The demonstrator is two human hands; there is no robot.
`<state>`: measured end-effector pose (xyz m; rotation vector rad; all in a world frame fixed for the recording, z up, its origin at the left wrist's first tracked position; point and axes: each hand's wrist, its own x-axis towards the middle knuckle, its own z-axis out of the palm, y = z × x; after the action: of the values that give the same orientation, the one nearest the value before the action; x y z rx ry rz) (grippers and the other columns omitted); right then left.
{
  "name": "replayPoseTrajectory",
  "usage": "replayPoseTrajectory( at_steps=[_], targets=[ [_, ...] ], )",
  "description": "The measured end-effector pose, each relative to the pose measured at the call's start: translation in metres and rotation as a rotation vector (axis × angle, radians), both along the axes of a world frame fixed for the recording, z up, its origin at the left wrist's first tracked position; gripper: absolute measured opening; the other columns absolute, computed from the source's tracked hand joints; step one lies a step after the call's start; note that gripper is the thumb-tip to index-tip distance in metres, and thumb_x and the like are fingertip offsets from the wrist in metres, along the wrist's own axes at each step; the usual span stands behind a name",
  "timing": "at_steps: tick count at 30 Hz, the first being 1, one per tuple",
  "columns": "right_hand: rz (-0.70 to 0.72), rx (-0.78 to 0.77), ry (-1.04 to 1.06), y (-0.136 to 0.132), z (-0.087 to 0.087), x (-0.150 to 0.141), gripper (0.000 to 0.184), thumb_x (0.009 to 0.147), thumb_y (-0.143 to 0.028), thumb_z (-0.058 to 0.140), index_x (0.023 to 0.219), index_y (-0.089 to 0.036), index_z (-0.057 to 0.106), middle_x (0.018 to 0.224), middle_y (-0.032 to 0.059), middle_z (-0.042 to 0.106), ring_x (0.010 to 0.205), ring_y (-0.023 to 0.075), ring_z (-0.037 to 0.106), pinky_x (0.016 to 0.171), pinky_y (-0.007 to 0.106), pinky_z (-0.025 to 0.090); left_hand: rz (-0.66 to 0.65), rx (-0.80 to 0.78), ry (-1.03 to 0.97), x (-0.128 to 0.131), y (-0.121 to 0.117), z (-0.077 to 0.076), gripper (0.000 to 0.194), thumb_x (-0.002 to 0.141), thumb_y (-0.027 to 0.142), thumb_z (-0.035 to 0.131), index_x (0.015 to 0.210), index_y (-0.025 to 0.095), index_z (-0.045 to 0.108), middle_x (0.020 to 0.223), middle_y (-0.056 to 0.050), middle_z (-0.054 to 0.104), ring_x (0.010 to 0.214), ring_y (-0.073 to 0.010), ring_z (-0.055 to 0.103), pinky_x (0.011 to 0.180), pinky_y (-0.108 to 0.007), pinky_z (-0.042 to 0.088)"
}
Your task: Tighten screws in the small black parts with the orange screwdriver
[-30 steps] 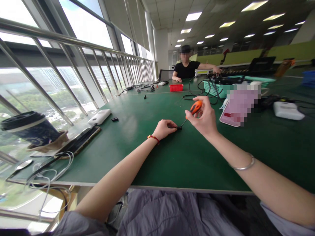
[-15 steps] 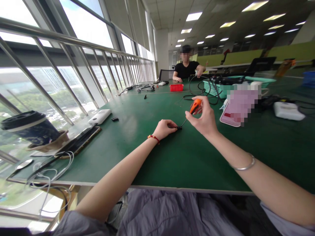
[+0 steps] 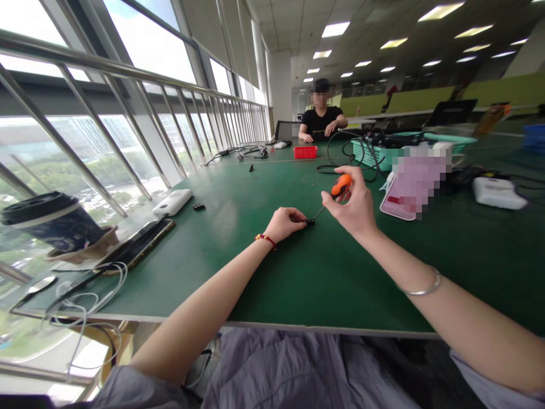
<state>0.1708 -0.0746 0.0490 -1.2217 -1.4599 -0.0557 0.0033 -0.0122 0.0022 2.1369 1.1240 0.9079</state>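
Beside a metal railing (image 3: 102, 72) and bright windows (image 3: 149, 40), seated at the near edge of a green table (image 3: 238, 250). Pinching a small black part (image 3: 310, 222) low at the tabletop with the left hand (image 3: 284, 224), in from the middle of the near edge, with that grip nearly closed, thumb and fingertips on one end. Holding an orange-and-black screwdriver (image 3: 342, 185) in the right hand (image 3: 358, 205), with that grip curled around the handle, open only about its thickness. Slanting the shaft down and leftward to the black part; too small to tell exactly where the tip meets it.

Wearing a red bracelet (image 3: 265, 240) on the left wrist and a silver bangle (image 3: 426, 287) on the right forearm. Along the left edge, keeping a lidded cup (image 3: 63, 221), a dark phone (image 3: 142, 247) and a white device (image 3: 172, 203), with white cable (image 3: 93, 295) looped at the near left corner. Facing a person (image 3: 322, 120) at the far edge, behind a red tray (image 3: 305, 152). Toward the right edge, having a teal basket (image 3: 358, 149) with black cables and a pink case (image 3: 400, 204).
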Motion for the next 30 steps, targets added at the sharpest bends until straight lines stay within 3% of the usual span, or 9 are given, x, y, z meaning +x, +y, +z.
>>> replayPoseTrajectory(
  at_steps=[4,8,12,17,22,26,30],
  targets=[
    [-0.075,-0.067,-0.027,-0.0020,0.0015,-0.0010,0.034,0.068,-0.045,0.058,0.093,-0.022,0.055,0.059,-0.0033,0.053,0.055,0.0155,0.052,0.055,0.026,0.038,-0.001,0.003,0.003,-0.0002,-0.0001,-0.0001,0.012,0.065,0.018,0.065,0.074,0.012,0.069,0.072,-0.004,0.069,0.065,-0.0125,0.061,0.068,-0.024,0.050],
    [-0.018,-0.120,-0.040,-0.0041,0.0029,-0.0028,0.020,0.074,-0.040,0.052,0.071,-0.021,0.058,0.059,-0.0004,0.056,0.055,0.0150,0.052,0.056,0.025,0.038,0.009,-0.005,0.013,0.0001,-0.0003,0.0002,0.013,0.065,0.018,0.065,0.076,0.012,0.069,0.073,-0.005,0.069,0.066,-0.0127,0.061,0.068,-0.024,0.050],
    [0.025,-0.091,-0.028,-0.0032,0.0018,-0.0030,0.016,0.071,-0.033,0.053,0.079,-0.021,0.058,0.066,-0.0001,0.059,0.055,0.0142,0.052,0.056,0.025,0.039,0.009,0.000,0.012,0.0003,-0.0002,0.0002,0.012,0.065,0.018,0.065,0.075,0.012,0.069,0.073,-0.004,0.069,0.066,-0.0125,0.061,0.068,-0.023,0.050],
    [0.027,-0.068,0.026,-0.0001,-0.0005,-0.0011,0.042,0.066,-0.035,0.060,0.105,-0.022,0.050,0.072,-0.0016,0.057,0.053,0.0140,0.052,0.052,0.026,0.040,0.009,-0.013,0.007,0.0001,0.0007,-0.0007,0.013,0.064,0.018,0.065,0.075,0.012,0.069,0.073,-0.004,0.069,0.066,-0.0124,0.061,0.068,-0.023,0.051],
    [-0.024,-0.127,-0.033,0.0004,-0.0013,-0.0013,0.021,0.073,-0.042,0.053,0.081,-0.023,0.058,0.058,-0.0017,0.055,0.057,0.0164,0.054,0.055,0.026,0.038,0.000,-0.021,0.000,0.0004,0.0008,-0.0009,0.013,0.065,0.017,0.065,0.076,0.011,0.069,0.073,-0.005,0.069,0.066,-0.0126,0.061,0.068,-0.023,0.051],
    [0.002,-0.133,-0.059,-0.0022,-0.0019,-0.0046,0.021,0.074,-0.040,0.050,0.066,-0.022,0.058,0.055,-0.0005,0.057,0.054,0.0157,0.053,0.053,0.025,0.036,0.002,-0.021,-0.001,0.0001,0.0006,-0.0011,0.014,0.065,0.018,0.065,0.076,0.011,0.069,0.074,-0.005,0.069,0.066,-0.0126,0.061,0.067,-0.023,0.051],
    [0.028,-0.067,-0.070,-0.0041,0.0011,-0.0026,0.021,0.076,-0.035,0.048,0.064,-0.021,0.057,0.060,0.0010,0.060,0.058,0.0161,0.056,0.057,0.025,0.038,0.007,-0.023,-0.003,-0.0004,0.0007,-0.0016,0.014,0.065,0.018,0.065,0.076,0.011,0.069,0.073,-0.005,0.069,0.065,-0.0126,0.061,0.066,-0.023,0.051]
  ],
)
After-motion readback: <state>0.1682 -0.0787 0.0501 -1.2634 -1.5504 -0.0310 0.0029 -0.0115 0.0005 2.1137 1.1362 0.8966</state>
